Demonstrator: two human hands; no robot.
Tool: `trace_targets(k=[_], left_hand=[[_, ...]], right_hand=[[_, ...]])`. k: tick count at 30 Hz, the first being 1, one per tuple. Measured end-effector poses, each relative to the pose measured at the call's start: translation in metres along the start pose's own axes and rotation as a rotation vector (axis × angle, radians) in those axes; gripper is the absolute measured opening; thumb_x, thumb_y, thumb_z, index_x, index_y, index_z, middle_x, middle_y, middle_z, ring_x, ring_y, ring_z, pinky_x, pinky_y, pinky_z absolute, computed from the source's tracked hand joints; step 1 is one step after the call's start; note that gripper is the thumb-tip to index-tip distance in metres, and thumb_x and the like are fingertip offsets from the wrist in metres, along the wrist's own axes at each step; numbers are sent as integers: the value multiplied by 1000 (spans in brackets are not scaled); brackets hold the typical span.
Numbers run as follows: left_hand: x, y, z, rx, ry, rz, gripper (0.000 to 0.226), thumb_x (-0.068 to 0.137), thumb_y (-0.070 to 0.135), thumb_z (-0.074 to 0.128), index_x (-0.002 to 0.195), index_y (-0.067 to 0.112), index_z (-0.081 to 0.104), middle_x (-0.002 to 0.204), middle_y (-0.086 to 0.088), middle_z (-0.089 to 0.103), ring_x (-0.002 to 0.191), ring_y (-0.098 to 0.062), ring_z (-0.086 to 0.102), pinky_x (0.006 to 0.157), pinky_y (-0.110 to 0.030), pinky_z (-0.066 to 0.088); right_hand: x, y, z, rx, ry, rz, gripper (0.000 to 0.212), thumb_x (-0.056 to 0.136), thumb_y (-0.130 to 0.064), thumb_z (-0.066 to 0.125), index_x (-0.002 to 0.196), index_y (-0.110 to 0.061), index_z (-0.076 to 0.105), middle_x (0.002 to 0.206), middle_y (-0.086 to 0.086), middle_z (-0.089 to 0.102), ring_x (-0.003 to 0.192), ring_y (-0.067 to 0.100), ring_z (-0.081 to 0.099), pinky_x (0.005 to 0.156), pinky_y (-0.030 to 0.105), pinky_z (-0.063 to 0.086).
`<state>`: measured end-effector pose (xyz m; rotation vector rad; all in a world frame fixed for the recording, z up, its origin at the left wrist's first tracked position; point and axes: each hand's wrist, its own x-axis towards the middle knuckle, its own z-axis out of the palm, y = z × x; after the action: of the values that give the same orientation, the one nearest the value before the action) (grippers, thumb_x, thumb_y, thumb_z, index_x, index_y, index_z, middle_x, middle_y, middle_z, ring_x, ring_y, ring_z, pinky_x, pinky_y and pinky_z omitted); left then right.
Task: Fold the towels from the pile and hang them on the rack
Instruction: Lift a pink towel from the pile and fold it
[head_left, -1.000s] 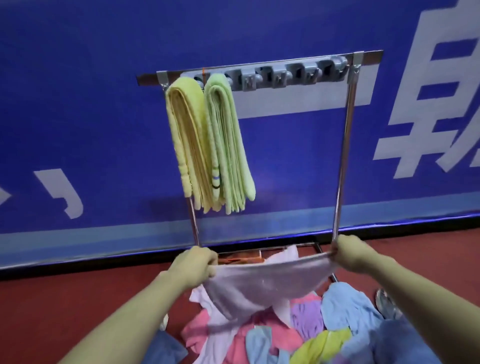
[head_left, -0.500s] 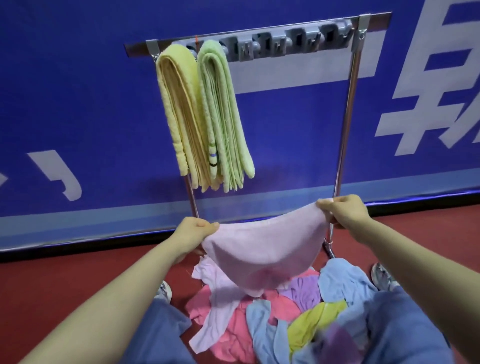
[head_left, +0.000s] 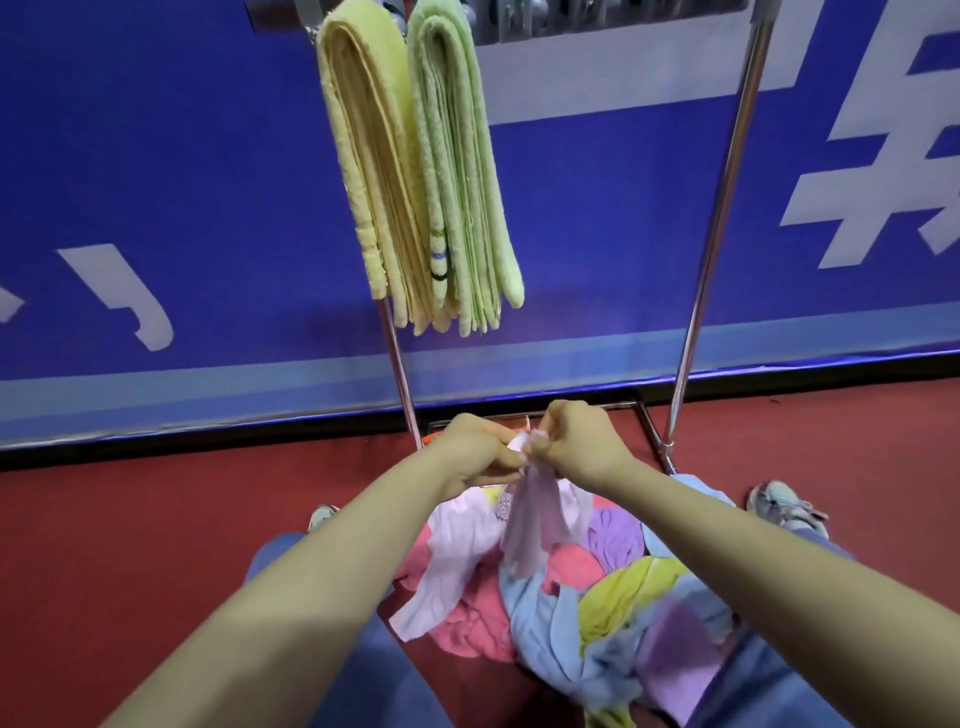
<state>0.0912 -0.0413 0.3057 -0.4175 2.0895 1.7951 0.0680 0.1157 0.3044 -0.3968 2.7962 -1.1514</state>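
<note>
A pale pink towel (head_left: 530, 519) hangs doubled over from both hands, which meet above the pile. My left hand (head_left: 475, 449) and my right hand (head_left: 582, 447) each pinch its top corners, fingers touching. Below lies the pile of towels (head_left: 561, 613) in pink, white, blue, purple and lime. On the metal rack (head_left: 719, 218) a folded yellow towel (head_left: 371, 156) and a folded green towel (head_left: 460, 166) hang side by side at the left end of the top bar.
A blue banner wall (head_left: 156, 182) with white characters stands right behind the rack. The floor (head_left: 130, 519) is red. My knees in blue trousers flank the pile, and a shoe (head_left: 784, 504) shows at the right, near the rack's foot.
My hands came together from a wide spread, folding the pink towel in half so it hangs narrow. The view tilted down and closer to the rack.
</note>
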Motion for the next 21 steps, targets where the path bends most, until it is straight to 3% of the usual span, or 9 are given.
trace_targets(k=[3,7,11,18,21], left_hand=[[1,-3,-2,-49,-7,-15,35,81,-23,61,111,-8,71,94,-16,68,86,-24,69,78,-32,62],[2,-7,-1,-93,9,-21,33,79,-24,63,108,-11,70,94,-18,70,86,-28,70,77,-33,62],[2,-9,1,-86,16,-8,33,78,-24,63,107,-10,71,93,-19,70,86,-31,70,75,-33,62],[3,-11,4,176,-69,55,32,71,-22,65,93,-2,77,80,-16,71,77,-24,69,87,-39,60],[3,-12,1,248,-95,66,21,75,-14,72,89,1,78,84,-14,71,80,-22,68,89,-38,59]], right_hand=[[-4,5,3,90,5,59,12,76,-13,75,70,-12,64,70,9,73,69,25,71,72,40,59],[-8,8,7,197,-86,92,2,74,-10,71,75,-10,72,64,7,73,64,20,73,73,38,62],[-10,12,7,242,-113,89,10,81,-2,63,79,-6,71,65,11,73,66,23,74,77,43,61],[-17,15,8,225,-129,5,6,80,1,69,75,1,68,65,14,72,64,26,74,75,37,62],[-17,18,5,219,-179,-23,22,82,10,56,79,-2,74,70,16,74,67,25,74,74,36,62]])
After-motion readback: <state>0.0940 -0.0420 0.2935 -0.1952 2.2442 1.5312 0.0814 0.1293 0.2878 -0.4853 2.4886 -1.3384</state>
